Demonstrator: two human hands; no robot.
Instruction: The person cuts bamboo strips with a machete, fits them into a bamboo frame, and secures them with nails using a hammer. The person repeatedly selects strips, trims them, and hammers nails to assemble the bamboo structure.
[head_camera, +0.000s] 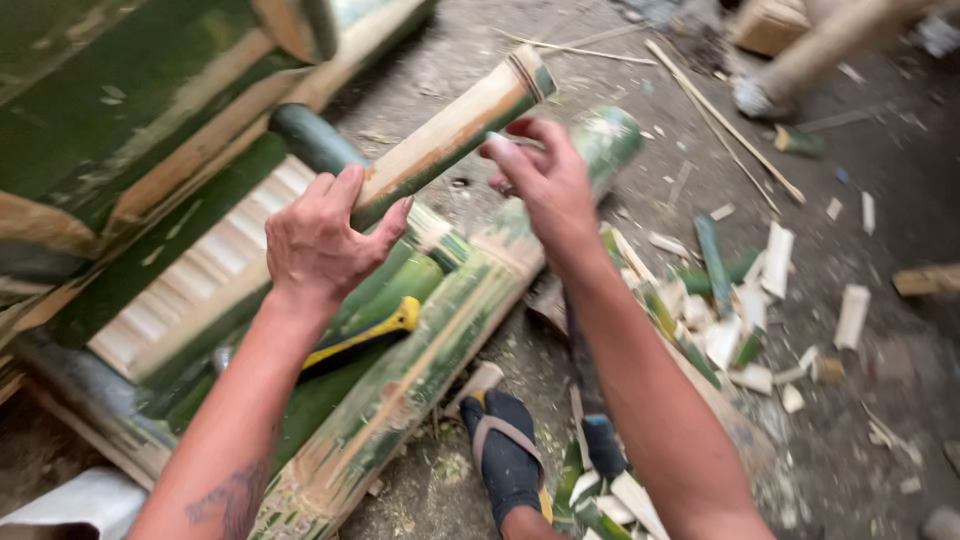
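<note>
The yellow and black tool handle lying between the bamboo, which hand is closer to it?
Left. The left hand grips a bamboo piece just above the yellow and black tool handle. The right hand is farther off, up and to the right.

Green bamboo pole (450, 130) streaked with pale tan where skin is shaved off, dark band near its end. Yellow-and-black tool handle (362, 338). Black sock (505, 445) under grey sandal strap (508, 435). Cream and green offcuts (740, 310) on grey ground (880, 180).
</note>
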